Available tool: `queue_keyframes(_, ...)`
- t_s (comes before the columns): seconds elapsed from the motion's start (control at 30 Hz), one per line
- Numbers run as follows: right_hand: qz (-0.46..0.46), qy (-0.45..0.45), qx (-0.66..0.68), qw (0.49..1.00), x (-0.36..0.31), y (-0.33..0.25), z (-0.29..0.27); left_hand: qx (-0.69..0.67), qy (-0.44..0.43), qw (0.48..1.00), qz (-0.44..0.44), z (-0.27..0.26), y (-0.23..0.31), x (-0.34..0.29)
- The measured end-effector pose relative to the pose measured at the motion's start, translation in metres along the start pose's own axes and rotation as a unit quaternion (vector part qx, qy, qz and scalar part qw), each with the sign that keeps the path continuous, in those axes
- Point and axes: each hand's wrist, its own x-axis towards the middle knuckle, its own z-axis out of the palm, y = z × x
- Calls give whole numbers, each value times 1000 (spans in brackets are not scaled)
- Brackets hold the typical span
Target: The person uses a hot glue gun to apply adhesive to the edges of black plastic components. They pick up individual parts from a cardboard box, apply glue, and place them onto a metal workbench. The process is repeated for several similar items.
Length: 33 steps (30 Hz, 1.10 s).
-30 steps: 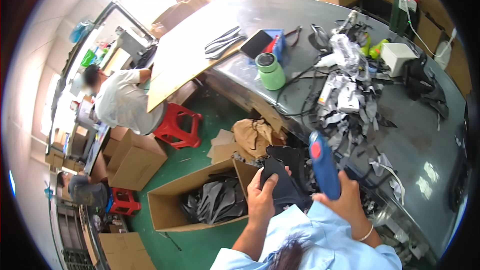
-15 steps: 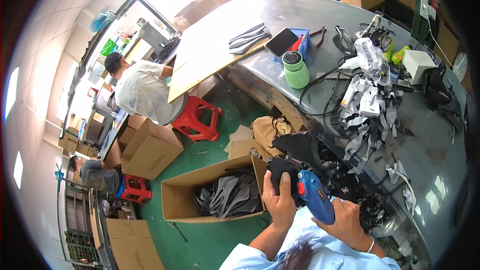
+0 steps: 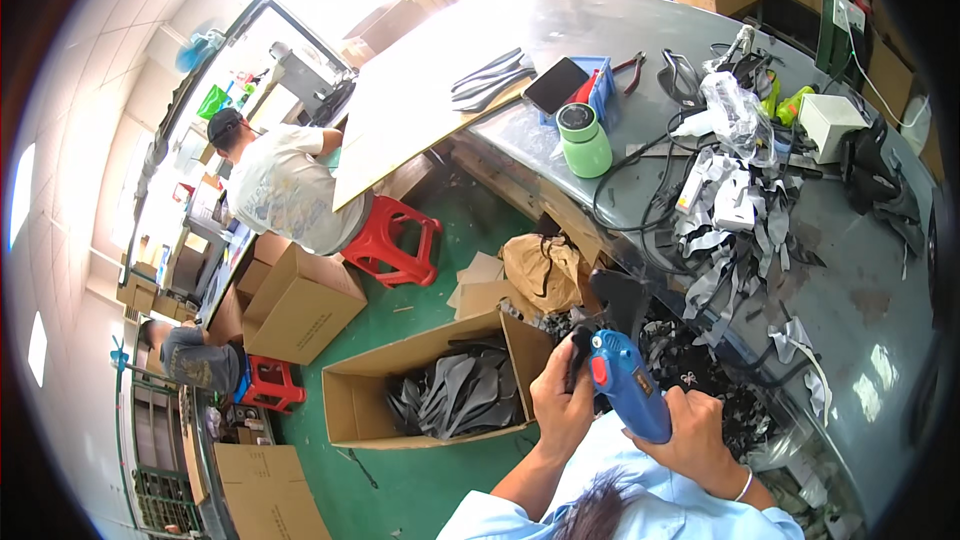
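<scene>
My right hand (image 3: pixel 692 442) is wrapped round a blue handheld power tool (image 3: pixel 636 398) with a red button on its side. The tool's far end points away from me, beside my left hand. My left hand (image 3: pixel 560 402) grips a black sheet-like piece (image 3: pixel 579 355) between thumb and fingers, seen nearly edge-on. A wider black flap (image 3: pixel 622 298) shows just past the tool's tip; whether it belongs to the same piece I cannot tell. The tool's working end is hidden by the piece and the tool body.
A cardboard box (image 3: pixel 345 406) of dark curved pieces stands on the green floor to the left. Black scraps (image 3: pixel 690 360) lie below the grey table (image 3: pixel 850 360), which bears grey strips (image 3: pixel 740 240), a green flask (image 3: pixel 585 145) and cables. Another person (image 3: pixel 290 180) sits on a red stool (image 3: pixel 400 240).
My left hand has turned the black piece, so its broad face now shows narrower. The tool has shifted only slightly, and the view has moved a little.
</scene>
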Motion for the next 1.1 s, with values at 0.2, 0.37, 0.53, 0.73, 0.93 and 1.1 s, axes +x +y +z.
queue_keyframes(0.2,31,112,-10,993,16,14,-13,44,-186,981,-22,-4,6,6)
queue_keyframes(0.37,89,125,151,977,40,11,-25,15,-343,939,-19,4,8,10)
queue_keyframes(0.53,126,127,166,970,39,16,-43,11,-289,956,-46,-4,16,19)
queue_keyframes(0.73,174,293,276,899,33,26,-32,-78,-100,986,112,14,20,-6)
queue_keyframes(0.93,176,182,394,884,31,17,-39,-381,-288,860,-178,57,-23,-24)
queue_keyframes(1.1,171,182,318,915,35,12,-38,-488,-183,829,-202,60,-8,-23)
